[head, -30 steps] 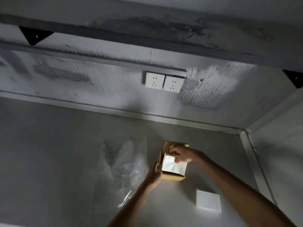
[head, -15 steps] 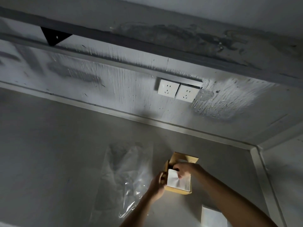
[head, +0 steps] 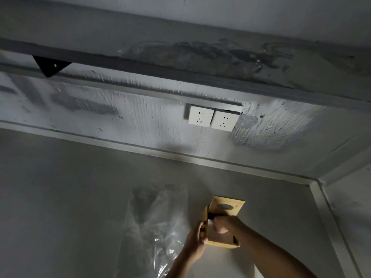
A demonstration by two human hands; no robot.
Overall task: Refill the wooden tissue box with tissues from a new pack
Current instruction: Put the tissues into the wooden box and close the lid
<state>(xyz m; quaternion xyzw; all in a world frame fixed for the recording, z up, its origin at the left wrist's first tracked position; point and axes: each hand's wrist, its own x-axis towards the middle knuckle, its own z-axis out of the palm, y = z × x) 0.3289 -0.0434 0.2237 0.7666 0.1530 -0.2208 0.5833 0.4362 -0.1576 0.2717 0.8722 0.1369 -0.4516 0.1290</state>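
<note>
The wooden tissue box (head: pixel 221 243) stands open on the grey counter, low in the head view. Its lid (head: pixel 227 207), with an oval slot, lies tipped back behind it. My left hand (head: pixel 195 238) grips the box's left wall. My right hand (head: pixel 221 224) reaches in from the right, fingers curled onto the white tissues (head: pixel 217 236) sitting inside the box. Most of the stack is hidden by that hand and the box walls.
The empty clear plastic wrapper (head: pixel 154 227) lies flat on the counter left of the box. A sliver of another white tissue stack (head: pixel 258 273) shows at the bottom edge. Two wall sockets (head: pixel 212 118) sit above. A raised counter edge (head: pixel 325 209) runs along the right.
The tissue stack has sunk deeper into the box under my right hand, and the lid with its slot now shows. The view tilted up, so the spare stack slid nearly out of frame.
</note>
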